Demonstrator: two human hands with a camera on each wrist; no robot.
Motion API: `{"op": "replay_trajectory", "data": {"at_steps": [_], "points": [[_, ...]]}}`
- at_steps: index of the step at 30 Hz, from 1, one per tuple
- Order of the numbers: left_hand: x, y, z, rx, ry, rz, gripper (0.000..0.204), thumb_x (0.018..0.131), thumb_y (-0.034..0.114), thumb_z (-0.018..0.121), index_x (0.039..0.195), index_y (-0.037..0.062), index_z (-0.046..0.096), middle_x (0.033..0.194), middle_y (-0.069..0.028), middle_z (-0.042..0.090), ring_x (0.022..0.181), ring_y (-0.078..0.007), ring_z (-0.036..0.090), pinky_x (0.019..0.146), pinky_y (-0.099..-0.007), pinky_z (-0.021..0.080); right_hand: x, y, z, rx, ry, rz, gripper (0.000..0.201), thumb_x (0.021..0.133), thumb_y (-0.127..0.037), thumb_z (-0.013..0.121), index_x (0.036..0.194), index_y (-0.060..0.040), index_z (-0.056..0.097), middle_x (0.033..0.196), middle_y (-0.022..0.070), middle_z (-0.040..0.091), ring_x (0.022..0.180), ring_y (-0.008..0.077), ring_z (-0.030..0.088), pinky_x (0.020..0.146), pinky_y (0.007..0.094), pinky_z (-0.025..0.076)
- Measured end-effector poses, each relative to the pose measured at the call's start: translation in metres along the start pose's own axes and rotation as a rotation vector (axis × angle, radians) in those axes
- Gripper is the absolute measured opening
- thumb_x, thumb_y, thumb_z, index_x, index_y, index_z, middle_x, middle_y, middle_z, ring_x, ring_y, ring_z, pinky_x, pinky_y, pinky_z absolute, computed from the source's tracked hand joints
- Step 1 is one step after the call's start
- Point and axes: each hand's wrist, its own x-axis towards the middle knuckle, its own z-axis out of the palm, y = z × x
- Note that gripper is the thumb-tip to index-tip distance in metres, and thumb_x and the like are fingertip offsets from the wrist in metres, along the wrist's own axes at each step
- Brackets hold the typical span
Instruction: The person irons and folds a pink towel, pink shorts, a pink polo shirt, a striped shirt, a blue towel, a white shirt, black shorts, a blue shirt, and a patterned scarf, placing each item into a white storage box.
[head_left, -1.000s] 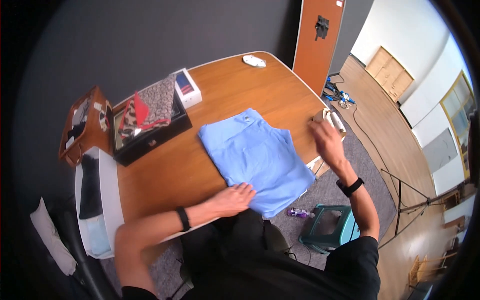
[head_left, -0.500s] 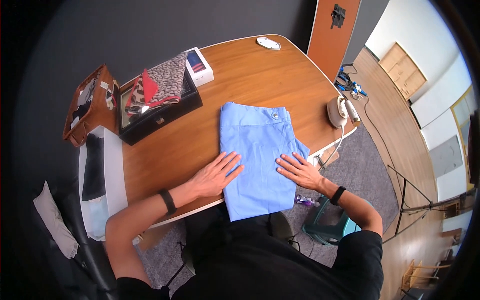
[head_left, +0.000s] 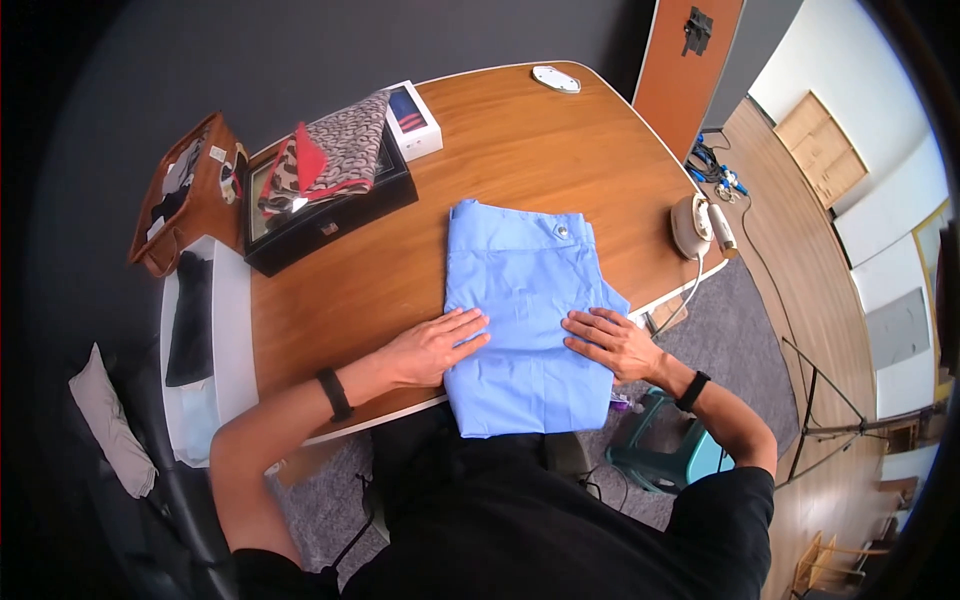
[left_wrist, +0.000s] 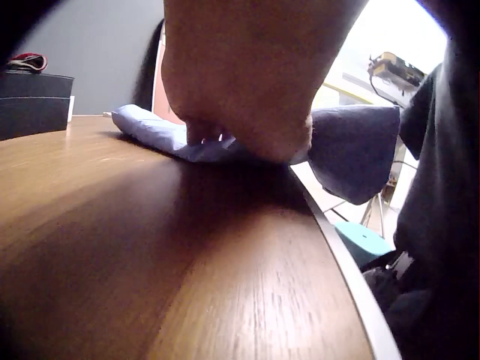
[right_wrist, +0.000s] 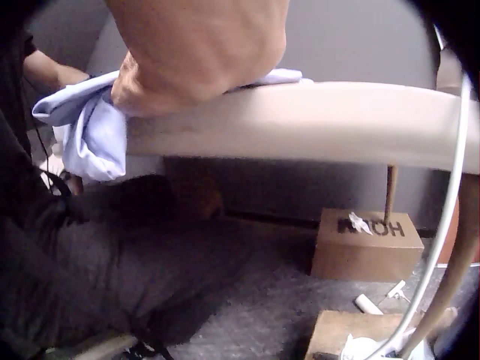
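Light-blue trousers (head_left: 530, 270), folded, lie on the wooden table (head_left: 340, 335) with the waistband and a metal button toward the far side. Their near end hangs over the table's front edge, as the left wrist view also shows. Flat on the left side of the cloth rests my left hand (head_left: 428, 350), its fingers extended across it. My right hand (head_left: 615, 345) presses on the right side, fingers pointing inward toward the left hand. In the right wrist view a bunched corner of blue cloth (right_wrist: 97, 139) droops below the tabletop rim beside that hand.
A pale corded appliance (head_left: 690, 228) stands at the table's right edge. On the left are a black case (head_left: 345, 222) with a patterned scarf (head_left: 345, 150), a white box (head_left: 415, 130), a brown bag (head_left: 190, 190) and a white bin (head_left: 235, 330). A teal stool (head_left: 660, 455) stands below.
The right hand came from the table's right side onto the trousers. The trousers turned from slanted to nearly straight and were smoothed flatter. Over the last half second both hands stay on the cloth.
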Motion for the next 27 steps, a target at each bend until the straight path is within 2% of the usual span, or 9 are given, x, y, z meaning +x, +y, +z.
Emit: {"op": "replay_trajectory", "data": {"at_steps": [3, 6, 8, 11, 14, 18, 22, 26, 27], "points": [[-0.004, -0.009, -0.013, -0.316, 0.003, -0.064, 0.052, 0.085, -0.002, 0.059, 0.137, -0.0009, 0.062, 0.144, -0.0199, 0.060, 0.140, -0.0342, 0.053, 0.119, -0.0438, 0.042, 0.020, -0.004, -0.022, 0.284, 0.069, 0.052, 0.045, 0.088, -0.029, 0.064, 0.124, -0.0022, 0.068, 0.134, 0.0179, 0.067, 0.125, 0.0319, 0.064, 0.104, 0.0468, 0.050], [-0.001, -0.028, -0.030, -0.708, -0.096, -0.318, 0.043, 0.089, 0.002, 0.060, 0.131, -0.0010, 0.066, 0.129, -0.0188, 0.071, 0.121, -0.0319, 0.067, 0.104, -0.0404, 0.052, 0.015, 0.025, -0.013, 0.766, -0.045, 0.404, 0.038, 0.090, -0.018, 0.063, 0.124, -0.0019, 0.068, 0.126, 0.0177, 0.070, 0.117, 0.0274, 0.068, 0.099, 0.0414, 0.053], [0.008, -0.037, -0.017, -0.892, 0.303, -0.582, 0.030, 0.099, 0.023, 0.068, 0.117, -0.0001, 0.074, 0.103, -0.0092, 0.078, 0.096, -0.0200, 0.071, 0.087, -0.0363, 0.056, 0.016, 0.036, 0.008, 1.223, 0.267, 0.758, 0.032, 0.101, -0.016, 0.060, 0.127, -0.0005, 0.069, 0.117, 0.0112, 0.073, 0.107, 0.0185, 0.068, 0.091, 0.0346, 0.055], [0.021, -0.059, -0.022, -1.156, 0.143, -0.916, 0.043, 0.103, 0.040, 0.066, 0.103, -0.0026, 0.072, 0.097, -0.0044, 0.073, 0.086, -0.0104, 0.067, 0.077, -0.0301, 0.056, 0.046, 0.054, 0.004, 1.348, 0.301, 1.119, 0.040, 0.102, -0.026, 0.063, 0.123, 0.0074, 0.068, 0.107, 0.0146, 0.074, 0.091, 0.0199, 0.072, 0.084, 0.0320, 0.057], [0.030, -0.053, -0.017, -1.261, 0.274, -1.077, 0.041, 0.104, 0.038, 0.064, 0.096, -0.0009, 0.070, 0.089, -0.0016, 0.070, 0.079, -0.0073, 0.061, 0.068, -0.0282, 0.051, 0.056, 0.048, 0.004, 1.327, 0.376, 1.233, 0.048, 0.100, -0.033, 0.067, 0.119, 0.0106, 0.068, 0.106, 0.0172, 0.074, 0.089, 0.0205, 0.072, 0.082, 0.0313, 0.057], [0.027, -0.066, 0.006, -0.881, 0.270, -0.966, 0.040, 0.106, 0.037, 0.061, 0.093, -0.0011, 0.067, 0.082, -0.0012, 0.063, 0.074, -0.0063, 0.053, 0.063, -0.0293, 0.046, 0.065, 0.042, -0.005, 1.353, 0.368, 1.303, 0.064, 0.096, -0.047, 0.072, 0.113, 0.0136, 0.068, 0.101, 0.0169, 0.074, 0.081, 0.0202, 0.072, 0.070, 0.0297, 0.058], [0.034, -0.079, 0.015, -0.751, 0.282, -1.007, 0.039, 0.106, 0.034, 0.060, 0.092, -0.0018, 0.066, 0.081, -0.0019, 0.063, 0.072, -0.0073, 0.054, 0.062, -0.0309, 0.046, 0.057, 0.051, 0.023, 0.719, 0.347, 1.296, 0.061, 0.096, -0.049, 0.072, 0.066, 0.0039, 0.071, 0.061, 0.0072, 0.067, 0.059, 0.0108, 0.064, 0.054, 0.0323, 0.051], [0.039, -0.071, 0.014, -1.195, 0.353, -1.176, 0.038, 0.104, 0.033, 0.063, 0.096, -0.0048, 0.063, 0.083, -0.0031, 0.068, 0.072, -0.0111, 0.062, 0.063, -0.0360, 0.051, 0.059, 0.045, 0.029, 0.276, 0.355, 1.201, 0.059, 0.090, -0.041, 0.074, 0.051, 0.0018, 0.058, 0.054, 0.0198, 0.064, 0.055, 0.0379, 0.067, 0.057, 0.0496, 0.052], [0.039, -0.068, 0.008, -1.101, 0.361, -1.185, 0.036, 0.102, 0.031, 0.065, 0.095, -0.0047, 0.062, 0.082, -0.0043, 0.068, 0.071, -0.0131, 0.064, 0.063, -0.0373, 0.052, 0.063, 0.035, 0.023, 0.203, 0.333, 1.191, 0.042, 0.087, -0.037, 0.072, 0.072, 0.0019, 0.067, 0.064, 0.0247, 0.066, 0.067, 0.0492, 0.066, 0.065, 0.0565, 0.053]]}}
